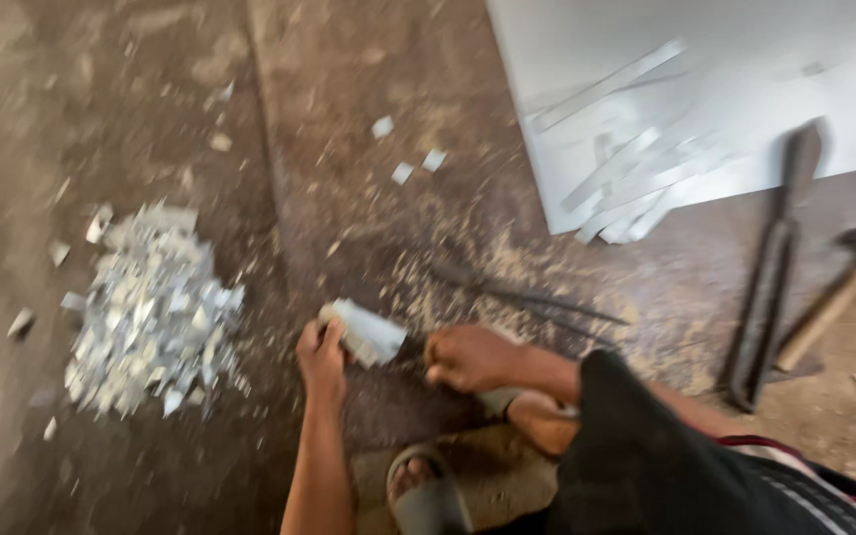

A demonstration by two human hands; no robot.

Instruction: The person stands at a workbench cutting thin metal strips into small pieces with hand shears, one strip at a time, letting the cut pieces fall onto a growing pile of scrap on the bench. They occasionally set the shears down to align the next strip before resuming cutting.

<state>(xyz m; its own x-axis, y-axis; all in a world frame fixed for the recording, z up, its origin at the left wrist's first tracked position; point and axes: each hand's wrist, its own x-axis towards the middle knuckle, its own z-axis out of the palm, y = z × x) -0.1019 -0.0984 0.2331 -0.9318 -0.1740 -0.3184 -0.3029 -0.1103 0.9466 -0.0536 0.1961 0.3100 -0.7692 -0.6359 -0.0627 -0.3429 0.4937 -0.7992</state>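
Frame is motion-blurred, so fine detail is soft.

Left hand (pixel 321 359): fingers wrapped around the near end of a small bundle of cut sheet-metal pieces (pixel 367 332). Bundle sits low over the dirt floor (pixel 131 89), centre of scene, tilted, its free end pointing right toward the other hand. Grip is clamped on it.

Right hand (pixel 468 357): curled into a fist just right of the bundle, close to it but can't tell if touching. Something seems to be inside the fist; can't tell what, blur hides it. Thin dark rods (pixel 527 295) lie on the floor just beyond that hand, running right and slightly nearer.

Left of the hands: heap of small shiny metal offcuts (pixel 156 312), well apart from the bundle. Loose chips scattered around it and farther out.

Far right: large pale metal sheet (pixel 587 40) flat on the floor, with long narrow metal strips (pixel 636 173) lying on its near edge, some overhanging.

Right: long dark metal shears (pixel 770 277) lying near-to-far, partly over the sheet's edge. Hammer (pixel 839 292) with wooden handle just right of it.

Near centre: foot in a dark sandal (pixel 428 495), just below the hands. Dark-clothed knee (pixel 636 446) at near right.
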